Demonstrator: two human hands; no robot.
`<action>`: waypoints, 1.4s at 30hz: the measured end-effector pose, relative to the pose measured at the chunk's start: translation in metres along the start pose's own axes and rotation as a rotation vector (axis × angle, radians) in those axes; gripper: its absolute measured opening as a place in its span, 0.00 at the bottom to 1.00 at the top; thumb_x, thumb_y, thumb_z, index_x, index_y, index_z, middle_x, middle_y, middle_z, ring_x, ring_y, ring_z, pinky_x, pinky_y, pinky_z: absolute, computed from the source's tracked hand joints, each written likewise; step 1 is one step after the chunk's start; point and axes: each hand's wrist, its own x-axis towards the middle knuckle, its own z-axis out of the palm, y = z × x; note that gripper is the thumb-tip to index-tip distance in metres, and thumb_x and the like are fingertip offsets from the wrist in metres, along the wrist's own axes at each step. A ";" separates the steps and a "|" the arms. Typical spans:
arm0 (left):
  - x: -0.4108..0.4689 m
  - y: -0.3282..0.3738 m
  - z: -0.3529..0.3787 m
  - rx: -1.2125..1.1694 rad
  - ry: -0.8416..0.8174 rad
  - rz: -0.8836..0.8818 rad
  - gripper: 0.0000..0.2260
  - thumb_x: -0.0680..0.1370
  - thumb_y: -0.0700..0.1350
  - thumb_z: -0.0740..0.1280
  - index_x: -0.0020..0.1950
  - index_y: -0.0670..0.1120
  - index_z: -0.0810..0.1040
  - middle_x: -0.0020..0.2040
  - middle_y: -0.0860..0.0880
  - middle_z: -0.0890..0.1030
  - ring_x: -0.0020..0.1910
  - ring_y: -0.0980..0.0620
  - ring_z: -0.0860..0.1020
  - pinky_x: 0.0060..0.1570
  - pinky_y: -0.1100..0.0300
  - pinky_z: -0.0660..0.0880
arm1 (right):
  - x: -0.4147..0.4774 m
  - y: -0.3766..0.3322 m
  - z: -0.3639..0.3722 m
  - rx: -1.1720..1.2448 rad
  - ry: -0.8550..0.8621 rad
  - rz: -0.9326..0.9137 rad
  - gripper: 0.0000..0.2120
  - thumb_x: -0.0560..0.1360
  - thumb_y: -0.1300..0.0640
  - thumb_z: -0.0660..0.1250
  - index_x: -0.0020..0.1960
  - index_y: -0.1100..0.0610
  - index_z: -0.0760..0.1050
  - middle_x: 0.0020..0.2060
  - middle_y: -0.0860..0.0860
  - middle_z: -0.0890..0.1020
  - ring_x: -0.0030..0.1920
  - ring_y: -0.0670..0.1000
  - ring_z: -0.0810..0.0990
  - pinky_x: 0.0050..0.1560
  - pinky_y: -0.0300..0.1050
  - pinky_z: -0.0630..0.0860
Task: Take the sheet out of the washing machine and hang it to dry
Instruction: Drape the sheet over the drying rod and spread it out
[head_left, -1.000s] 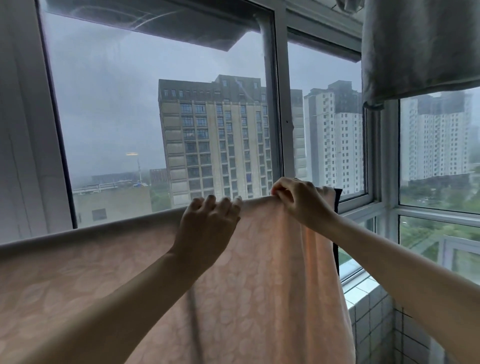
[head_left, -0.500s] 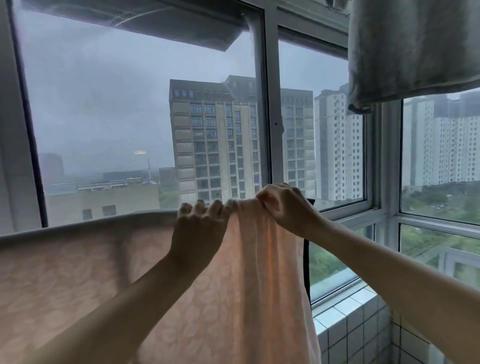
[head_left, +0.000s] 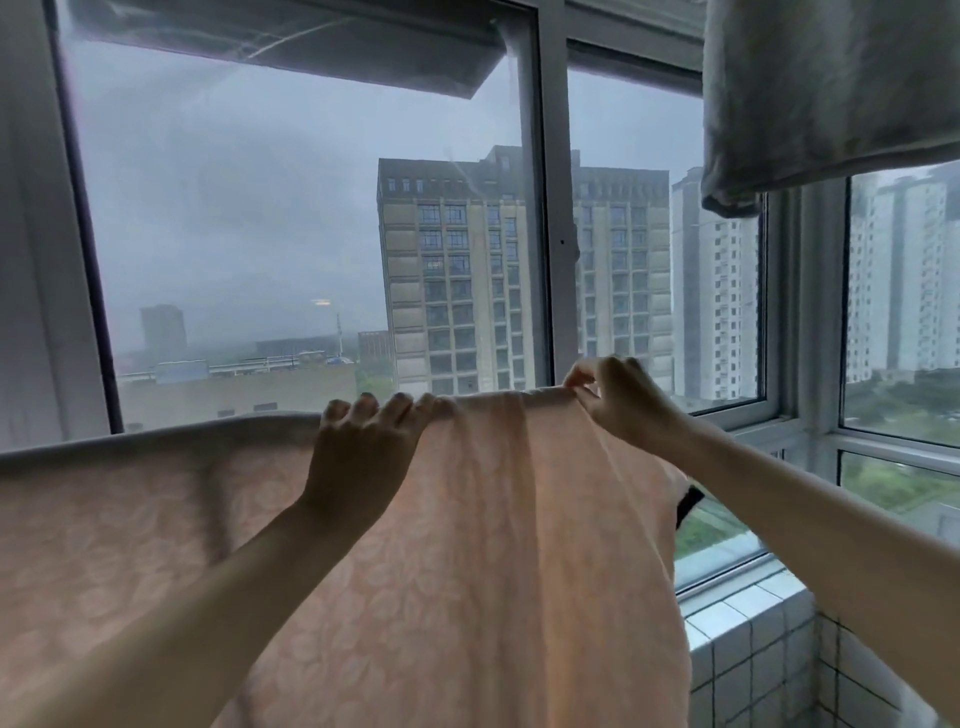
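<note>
Compared with half a second ago, your two hands have drawn apart along the top fold of the sheet (head_left: 493, 545). Your right hand (head_left: 621, 402) has slid out toward 3 o'clock, and the cloth between the hands, which was bunched into tight pleats, now lies flatter with only a few soft folds. Your left hand (head_left: 363, 447) has kept about the same place, just left of centre.

The pink, leaf-patterned sheet hangs draped over a line or rail that runs from 9 o'clock to just right of centre; the rail itself is covered by the cloth, so you cannot tell what it is made of. Your left hand curls its fingers (head_left: 397, 408) over the top fold, closed on the sheet. Your right hand pinches the top edge between thumb and fingertips (head_left: 576, 382), with the other fingers raised.

Behind the sheet stands the window (head_left: 553, 208), with tall buildings (head_left: 457, 280) and grey haze beyond. At 1 o'clock a grey cloth (head_left: 821, 93) hangs from above, its top cut off by the frame. A dark strip (head_left: 688, 506) peeks out beside the sheet's right edge, under your right forearm; what it is cannot be made out. The tiled ledge (head_left: 743, 639) shows at 4 o'clock. The sheet's lower edge and its left end run out of view.
</note>
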 end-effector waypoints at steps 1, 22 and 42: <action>0.000 0.000 0.000 0.003 0.000 -0.002 0.14 0.74 0.40 0.72 0.60 0.46 0.80 0.47 0.47 0.84 0.39 0.42 0.81 0.40 0.50 0.75 | -0.001 -0.005 0.001 0.043 0.015 -0.010 0.07 0.76 0.64 0.66 0.53 0.61 0.80 0.49 0.56 0.84 0.50 0.52 0.82 0.54 0.43 0.77; -0.002 -0.001 -0.003 0.010 -0.010 -0.015 0.12 0.77 0.43 0.66 0.59 0.45 0.81 0.47 0.46 0.84 0.39 0.41 0.82 0.40 0.49 0.77 | -0.003 0.040 -0.004 -0.072 0.130 0.145 0.07 0.76 0.62 0.64 0.46 0.62 0.81 0.41 0.59 0.83 0.43 0.59 0.81 0.44 0.50 0.78; -0.007 -0.006 0.001 0.026 -0.023 -0.057 0.12 0.80 0.48 0.62 0.60 0.47 0.80 0.46 0.49 0.83 0.40 0.42 0.80 0.42 0.50 0.72 | 0.014 0.013 0.030 0.320 -0.052 0.070 0.07 0.76 0.66 0.65 0.51 0.63 0.80 0.45 0.55 0.83 0.46 0.52 0.81 0.50 0.43 0.77</action>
